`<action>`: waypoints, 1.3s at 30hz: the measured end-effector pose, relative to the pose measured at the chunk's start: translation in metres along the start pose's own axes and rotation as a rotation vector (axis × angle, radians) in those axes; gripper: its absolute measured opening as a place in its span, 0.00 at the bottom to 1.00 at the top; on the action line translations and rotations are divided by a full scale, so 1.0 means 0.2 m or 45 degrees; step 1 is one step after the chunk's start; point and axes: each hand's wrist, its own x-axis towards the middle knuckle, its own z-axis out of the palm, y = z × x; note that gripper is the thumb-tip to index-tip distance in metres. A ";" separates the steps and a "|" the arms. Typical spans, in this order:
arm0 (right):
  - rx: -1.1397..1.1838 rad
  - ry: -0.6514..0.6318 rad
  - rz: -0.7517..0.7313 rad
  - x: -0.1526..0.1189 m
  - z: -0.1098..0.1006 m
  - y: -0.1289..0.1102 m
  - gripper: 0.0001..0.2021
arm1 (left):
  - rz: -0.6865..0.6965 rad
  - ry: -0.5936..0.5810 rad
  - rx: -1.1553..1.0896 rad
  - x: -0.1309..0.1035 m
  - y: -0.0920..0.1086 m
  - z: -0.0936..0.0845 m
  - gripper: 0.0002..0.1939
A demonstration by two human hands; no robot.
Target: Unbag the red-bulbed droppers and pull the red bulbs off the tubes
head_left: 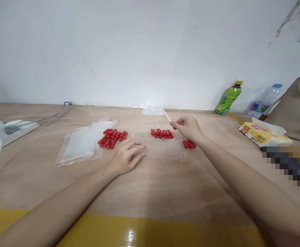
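My left hand (128, 156) lies over the left end of a row of clear glass dropper tubes (162, 148), fingers stretched out. To its left is a pile of red rubber dropper bulbs (111, 138). My right hand (187, 126) is closed on a dropper (167, 115); its thin tube points up and left, and a bit of red bulb shows at the fingertips. Below and left of that hand lie several droppers with red bulbs (162, 133), tubes pointing away from me. A few loose red bulbs (189, 144) sit right of the tube row.
Clear zip bags (79, 145) lie on the left, another bag (153, 111) by the wall. A power strip (23, 128) with cables is far left. Right stand a green bottle (229, 97), a clear bottle (266, 99), a tissue pack (264, 134) and a beige bag (294, 109).
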 end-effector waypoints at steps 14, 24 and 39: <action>-0.164 0.193 -1.104 -0.49 0.15 0.06 0.06 | 0.393 0.006 0.261 0.07 0.11 0.09 0.11; -0.122 0.134 -1.211 -0.47 0.19 0.04 0.07 | 0.440 0.028 0.211 0.05 0.12 0.14 0.07; -0.064 0.229 -1.403 -0.46 0.17 0.05 0.07 | 0.382 0.025 0.034 0.02 0.11 0.14 0.06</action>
